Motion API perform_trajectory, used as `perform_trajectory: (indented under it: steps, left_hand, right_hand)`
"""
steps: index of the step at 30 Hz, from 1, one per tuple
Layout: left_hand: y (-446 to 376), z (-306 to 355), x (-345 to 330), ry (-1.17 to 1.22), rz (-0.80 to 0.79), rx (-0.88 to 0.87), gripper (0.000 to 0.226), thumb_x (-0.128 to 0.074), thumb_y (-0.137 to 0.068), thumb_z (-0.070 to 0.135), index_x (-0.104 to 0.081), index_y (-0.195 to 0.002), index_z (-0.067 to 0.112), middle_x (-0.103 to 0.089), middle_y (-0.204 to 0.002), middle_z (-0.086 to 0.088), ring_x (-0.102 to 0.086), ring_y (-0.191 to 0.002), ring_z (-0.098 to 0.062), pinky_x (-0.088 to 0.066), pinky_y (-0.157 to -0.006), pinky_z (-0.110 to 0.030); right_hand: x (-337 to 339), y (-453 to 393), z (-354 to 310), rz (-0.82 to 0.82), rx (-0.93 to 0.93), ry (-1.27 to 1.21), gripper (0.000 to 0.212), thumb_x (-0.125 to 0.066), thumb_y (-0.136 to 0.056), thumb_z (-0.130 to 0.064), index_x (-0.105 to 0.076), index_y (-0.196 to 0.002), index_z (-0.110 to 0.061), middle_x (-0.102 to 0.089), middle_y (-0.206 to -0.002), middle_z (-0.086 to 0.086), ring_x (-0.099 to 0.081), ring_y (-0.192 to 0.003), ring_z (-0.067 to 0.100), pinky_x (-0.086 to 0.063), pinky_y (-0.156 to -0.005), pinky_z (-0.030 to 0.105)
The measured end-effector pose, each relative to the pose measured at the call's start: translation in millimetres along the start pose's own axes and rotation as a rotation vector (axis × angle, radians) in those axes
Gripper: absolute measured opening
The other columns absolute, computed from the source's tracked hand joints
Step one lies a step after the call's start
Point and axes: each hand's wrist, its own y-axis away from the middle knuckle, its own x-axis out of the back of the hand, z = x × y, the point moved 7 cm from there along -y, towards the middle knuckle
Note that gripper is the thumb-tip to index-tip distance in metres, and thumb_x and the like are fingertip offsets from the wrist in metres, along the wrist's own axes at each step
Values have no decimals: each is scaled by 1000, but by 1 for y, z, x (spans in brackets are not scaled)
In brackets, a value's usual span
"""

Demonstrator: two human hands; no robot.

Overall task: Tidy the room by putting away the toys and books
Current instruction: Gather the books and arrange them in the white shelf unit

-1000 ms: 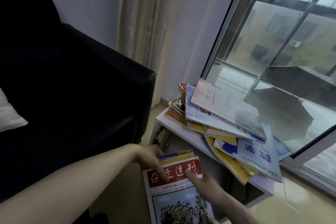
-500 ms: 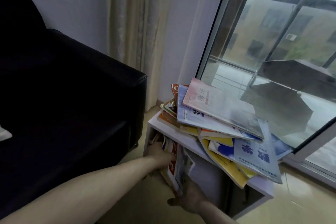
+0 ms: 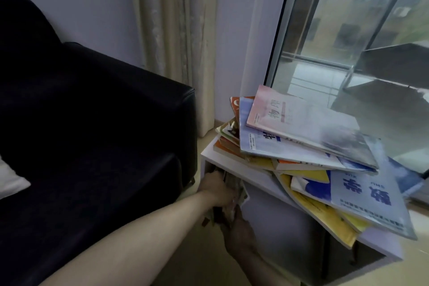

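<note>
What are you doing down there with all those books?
A person is sliding a handful of magazines upright into the open space under a small white shelf beside the dark sofa. The left hand holds them from the side, and the right hand supports them from below. A messy pile of books sits on the shelf, some hanging over its edge.
</note>
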Motion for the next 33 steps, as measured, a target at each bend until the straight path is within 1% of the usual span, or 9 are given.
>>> perform_trajectory:
  steps: [3,6,12,17,19,22,25,27,33]
  left_hand:
    - [0,-3,-1,-118,-34,-2,21,-69,-91,40,-65,-103,23,-65,-92,5,-63,-82,-12,-57,-72,-25]
    - [-2,-4,1,-207,-51,4,24,-71,-89,42,-67,-100,21,-68,-94,2,-67,-87,-16,-63,-82,-34]
    - [5,-9,4,-323,-127,33,38,-70,-87,55,-70,-94,18,-73,-89,-3,-74,-81,-19,-65,-78,-37]
    - [3,-13,7,-355,14,-28,26,-65,-94,45,-69,-100,20,-70,-93,-1,-70,-82,-19,-63,-77,-36]
    - [1,-12,10,-342,43,-51,22,-63,-95,42,-70,-97,21,-69,-90,0,-69,-78,-17,-62,-72,-33]
    - [-4,-14,17,-330,76,-51,22,-64,-94,44,-70,-97,23,-69,-88,2,-69,-77,-16,-63,-71,-34]
    - [-5,-13,19,-412,79,-73,25,-65,-93,47,-69,-98,23,-68,-89,1,-68,-78,-18,-63,-74,-37]
    - [-5,-9,22,-480,95,-105,26,-66,-91,48,-68,-97,23,-68,-90,1,-68,-80,-18,-63,-75,-38]
    - [-9,-9,33,-520,194,-151,42,-73,-81,58,-67,-107,26,-67,-94,4,-66,-81,-17,-62,-73,-36]
  right_hand:
    - [-10,-4,1,-20,39,5,60,-56,-99,-40,-35,-154,-26,-72,-120,0,-70,-102,22,-58,-81,36]
    - [-13,-13,0,13,63,-12,51,-56,-98,-47,-49,-142,-22,-75,-108,2,-72,-92,25,-59,-76,40]
    - [-25,-24,9,26,5,24,57,-47,-88,-68,-61,-121,-23,-72,-97,3,-70,-82,26,-61,-72,44]
    - [-29,-20,-1,56,43,-40,49,-50,-99,-50,-48,-141,-27,-74,-98,2,-71,-80,24,-57,-64,39]
    - [-29,-21,-6,65,66,-108,56,-49,-101,-50,-34,-152,-32,-74,-108,0,-71,-88,22,-57,-68,36]
    - [-27,-26,-12,33,102,-161,63,-49,-99,-60,-31,-154,-35,-74,-110,-7,-71,-91,15,-60,-77,38]
    - [-18,-21,-20,-34,147,-196,72,-55,-96,-64,-32,-156,-33,-70,-94,-16,-60,-70,-2,-53,-65,19]
    - [-14,-19,-23,-57,160,-207,78,-57,-95,-63,-26,-159,-30,-72,-106,-11,-53,-65,-5,-45,-62,13]
    - [-24,-22,-18,-95,124,-165,76,-60,-87,-70,-36,-150,-35,-71,-119,-8,-69,-93,12,-59,-80,35]
